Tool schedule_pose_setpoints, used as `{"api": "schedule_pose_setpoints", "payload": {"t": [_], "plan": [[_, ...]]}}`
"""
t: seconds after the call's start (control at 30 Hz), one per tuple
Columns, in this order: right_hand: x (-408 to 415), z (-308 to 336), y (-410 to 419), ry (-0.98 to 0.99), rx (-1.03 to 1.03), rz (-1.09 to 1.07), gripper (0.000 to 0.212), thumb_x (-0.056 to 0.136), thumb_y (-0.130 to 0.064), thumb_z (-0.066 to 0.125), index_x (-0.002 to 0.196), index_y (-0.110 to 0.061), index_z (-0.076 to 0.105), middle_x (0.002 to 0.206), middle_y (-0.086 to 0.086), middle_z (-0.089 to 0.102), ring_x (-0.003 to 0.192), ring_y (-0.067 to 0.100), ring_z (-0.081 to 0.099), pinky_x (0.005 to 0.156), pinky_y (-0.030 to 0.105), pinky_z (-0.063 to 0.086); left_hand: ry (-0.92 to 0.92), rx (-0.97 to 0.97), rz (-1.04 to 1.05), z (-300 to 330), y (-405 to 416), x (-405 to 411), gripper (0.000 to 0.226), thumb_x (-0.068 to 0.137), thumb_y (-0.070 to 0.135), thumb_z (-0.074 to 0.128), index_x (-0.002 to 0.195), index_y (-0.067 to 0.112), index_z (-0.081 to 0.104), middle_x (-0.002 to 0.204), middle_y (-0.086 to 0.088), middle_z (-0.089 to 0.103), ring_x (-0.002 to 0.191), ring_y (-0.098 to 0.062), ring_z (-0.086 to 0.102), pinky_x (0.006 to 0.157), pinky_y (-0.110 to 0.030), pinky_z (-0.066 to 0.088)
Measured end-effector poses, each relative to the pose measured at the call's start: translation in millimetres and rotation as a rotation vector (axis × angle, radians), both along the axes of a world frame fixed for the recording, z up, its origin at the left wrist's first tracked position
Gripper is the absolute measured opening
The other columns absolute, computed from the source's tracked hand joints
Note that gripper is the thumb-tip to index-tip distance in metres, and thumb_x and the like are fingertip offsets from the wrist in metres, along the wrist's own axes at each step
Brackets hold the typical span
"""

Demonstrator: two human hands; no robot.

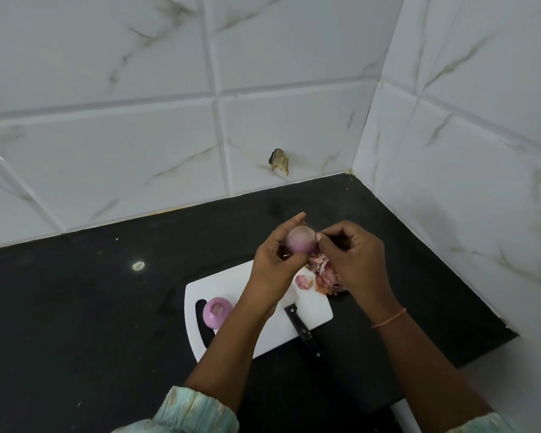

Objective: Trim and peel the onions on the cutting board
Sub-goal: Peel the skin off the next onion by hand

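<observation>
My left hand [275, 260] grips a pale pink onion [301, 241] above the far end of the white cutting board [231, 282]. My right hand [353, 257] pinches at the onion's right side with thumb and fingertips. A second, peeled purple onion [216, 311] lies on the board's near left end by the handle slot. A small cut onion piece [303, 281] sits on the board under my hands. A heap of pink onion skins [322, 273] lies at the board's right edge, partly hidden by my right hand.
A black-handled knife [303, 331] lies across the board's near right edge, blade hidden under my left forearm. The board rests on a black countertop [91, 307] in a corner of white marbled tile walls [138, 120]. The counter ends at the right [509, 331].
</observation>
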State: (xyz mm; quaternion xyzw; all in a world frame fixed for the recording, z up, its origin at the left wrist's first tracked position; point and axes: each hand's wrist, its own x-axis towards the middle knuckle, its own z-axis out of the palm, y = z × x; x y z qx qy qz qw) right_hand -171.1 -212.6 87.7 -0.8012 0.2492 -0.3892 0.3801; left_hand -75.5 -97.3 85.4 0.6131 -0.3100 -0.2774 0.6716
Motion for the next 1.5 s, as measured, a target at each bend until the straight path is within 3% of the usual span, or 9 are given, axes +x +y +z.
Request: {"api": "schedule_pose_setpoints", "payload": {"t": [0.17, 0.37, 0.57, 0.73, 0.93, 1.03, 1.13, 1.33, 1.5], "plan": [[-1, 4, 6, -0.034, 0.031, 0.137, 0.022, 0.078, -0.019, 0.078, 0.097, -0.013, 0.069, 0.091, -0.007, 0.071, 0.085, 0.003, 0.068, 0.072, 0.011, 0.053, -0.051, 0.022, -0.001, 0, 1, 4, 0.060, 0.088, -0.003, 0.065, 0.135, 0.033, 0.055, 0.131, 0.007, 0.059, 0.112, -0.003, 0.061, 0.082, -0.015, 0.052], [0, -1, 3, -0.041, -0.017, 0.117, 0.018, 0.079, -0.017, 0.077, 0.090, -0.005, 0.069, 0.086, 0.001, 0.071, 0.081, 0.010, 0.069, 0.072, 0.017, 0.056, -0.096, 0.015, -0.005, 3, 2, 4, 0.062, 0.085, -0.008, 0.065, 0.127, 0.037, 0.056, 0.124, 0.010, 0.058, 0.103, 0.013, 0.059, 0.076, -0.007, 0.049], [0, 0, 1, -0.017, 0.021, 0.054, 0.004, 0.083, -0.005, 0.072, 0.082, -0.004, 0.069, 0.076, -0.002, 0.068, 0.073, 0.008, 0.066, 0.063, 0.012, 0.052, -0.056, -0.006, -0.012, 5, 3, 5, 0.062, 0.085, -0.009, 0.067, 0.121, 0.042, 0.059, 0.123, 0.012, 0.060, 0.102, 0.009, 0.061, 0.076, -0.009, 0.050], [1, 0, 0, 0.000, 0.100, -0.023, 0.002, 0.084, -0.009, 0.071, 0.084, -0.010, 0.070, 0.076, -0.007, 0.068, 0.073, 0.004, 0.065, 0.063, 0.010, 0.051, 0.007, -0.026, -0.039, 5, 4, 5, 0.060, 0.085, -0.011, 0.065, 0.121, 0.038, 0.061, 0.115, 0.021, 0.064, 0.102, 0.007, 0.063, 0.076, -0.012, 0.051], [4, 4, 10, -0.122, 0.350, -0.031, 0.006, 0.090, -0.013, 0.065, 0.096, -0.012, 0.067, 0.087, -0.005, 0.068, 0.076, -0.004, 0.066, 0.058, 0.009, 0.050, 0.158, -0.054, -0.065, 6, 2, 8, 0.048, 0.091, 0.002, 0.064, 0.132, 0.027, 0.060, 0.123, 0.009, 0.066, 0.108, -0.005, 0.065, 0.080, -0.019, 0.054], [4, 6, 12, -0.028, 0.290, 0.020, 0.016, 0.085, -0.021, 0.073, 0.100, -0.017, 0.068, 0.090, -0.010, 0.069, 0.082, -0.004, 0.066, 0.063, 0.008, 0.051, 0.192, -0.035, -0.075, 2, 1, 8, 0.045, 0.093, 0.006, 0.063, 0.132, 0.029, 0.060, 0.124, 0.009, 0.066, 0.113, -0.009, 0.064, 0.084, -0.021, 0.054], [3, 5, 10, -0.019, 0.287, -0.002, 0.011, 0.085, -0.020, 0.072, 0.095, -0.018, 0.070, 0.087, -0.011, 0.069, 0.081, -0.004, 0.066, 0.064, 0.008, 0.051, 0.247, -0.052, -0.079, 0, 2, 8, 0.047, 0.090, 0.002, 0.065, 0.128, 0.030, 0.063, 0.124, 0.005, 0.066, 0.113, -0.012, 0.064, 0.084, -0.023, 0.054], [4, 5, 8, -0.029, 0.321, -0.024, 0.011, 0.085, -0.023, 0.072, 0.094, -0.017, 0.072, 0.087, -0.008, 0.072, 0.082, 0.002, 0.068, 0.067, 0.014, 0.055, 0.234, -0.060, -0.043, 0, -2, 3, 0.051, 0.081, 0.003, 0.076, 0.122, 0.030, 0.062, 0.119, 0.008, 0.065, 0.100, -0.001, 0.067, 0.077, -0.016, 0.054], [3, 10, 11, -0.119, 0.428, -0.034, 0.006, 0.086, -0.015, 0.072, 0.091, -0.014, 0.070, 0.084, -0.005, 0.071, 0.076, 0.002, 0.069, 0.060, 0.013, 0.053, 0.431, -0.110, -0.080, -3, 0, 7, 0.055, 0.078, 0.017, 0.075, 0.131, 0.022, 0.061, 0.129, -0.005, 0.064, 0.114, -0.019, 0.066, 0.087, -0.028, 0.055]]}}
